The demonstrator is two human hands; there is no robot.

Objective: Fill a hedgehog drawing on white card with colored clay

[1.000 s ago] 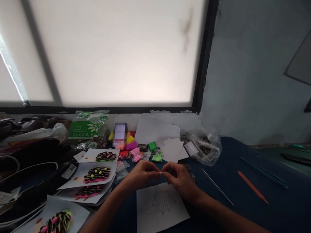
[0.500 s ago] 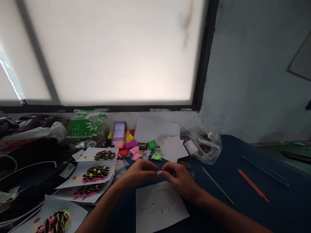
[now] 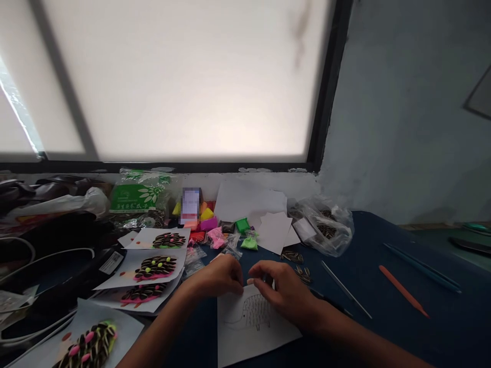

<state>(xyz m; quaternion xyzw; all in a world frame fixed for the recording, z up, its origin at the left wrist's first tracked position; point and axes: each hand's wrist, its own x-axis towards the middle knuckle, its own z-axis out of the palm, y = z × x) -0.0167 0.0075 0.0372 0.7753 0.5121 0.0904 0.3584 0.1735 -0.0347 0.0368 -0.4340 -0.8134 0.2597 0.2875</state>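
My right hand (image 3: pixel 282 289) pinches a small pale lump of modelling clay (image 3: pixel 250 281) between thumb and fingertips. Just left of it, my left hand (image 3: pixel 221 275) has its fingers curled closed, tips low over the upper edge of the paper; whether anything is in them is hidden. Beneath both hands lies a white sheet (image 3: pixel 240 345) with a pencil drawing of a hedgehog-like animal, long-snouted and covered in small strokes. Loose striped sunflower seeds (image 3: pixel 292 256) lie just beyond my right hand.
At left are cards with seed-covered animals (image 3: pixel 155 268). Packets of coloured clay (image 3: pixel 209 224), a phone (image 3: pixel 191 205), a green seed bag (image 3: pixel 134 197) and blank paper (image 3: pixel 249 199) line the back. A clear bag of seeds (image 3: pixel 326 227), a thin rod (image 3: pixel 345 289) and an orange tool (image 3: pixel 402 290) are rightward.
My hands have drawn slightly apart. My left fingers have curled and dropped toward the paper, while the pale lump stays in my right fingertips. The view has shifted a little.
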